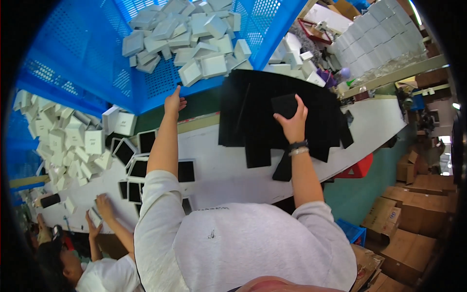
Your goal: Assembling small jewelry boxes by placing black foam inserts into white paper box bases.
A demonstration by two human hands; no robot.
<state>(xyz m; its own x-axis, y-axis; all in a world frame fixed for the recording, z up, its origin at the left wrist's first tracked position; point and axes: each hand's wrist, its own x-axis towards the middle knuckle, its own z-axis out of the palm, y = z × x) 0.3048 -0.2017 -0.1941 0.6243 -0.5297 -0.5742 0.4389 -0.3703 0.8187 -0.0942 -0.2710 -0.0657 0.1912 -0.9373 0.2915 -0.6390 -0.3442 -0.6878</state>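
My left hand [174,104] reaches out to the near edge of a large blue crate [192,100]. Its fingers are apart and nothing is in them. Inside the crate lies a heap of small white boxes [214,65]. On the right, my right hand [294,125] grips a small black rectangular pad [284,105] between thumb and fingers. Under that hand, a pile of black sheets and strips [258,126] covers part of the white table [228,175]. Left of my left forearm, several open white box trays with black insides [147,142] lie loosely together.
More white boxes [73,134] are heaped at the left. At the lower left a co-worker [109,272] handles a small white box. White boxes stand stacked [379,36] at the far right. Cardboard cartons [408,253] and a red bin [359,168] are right of the table.
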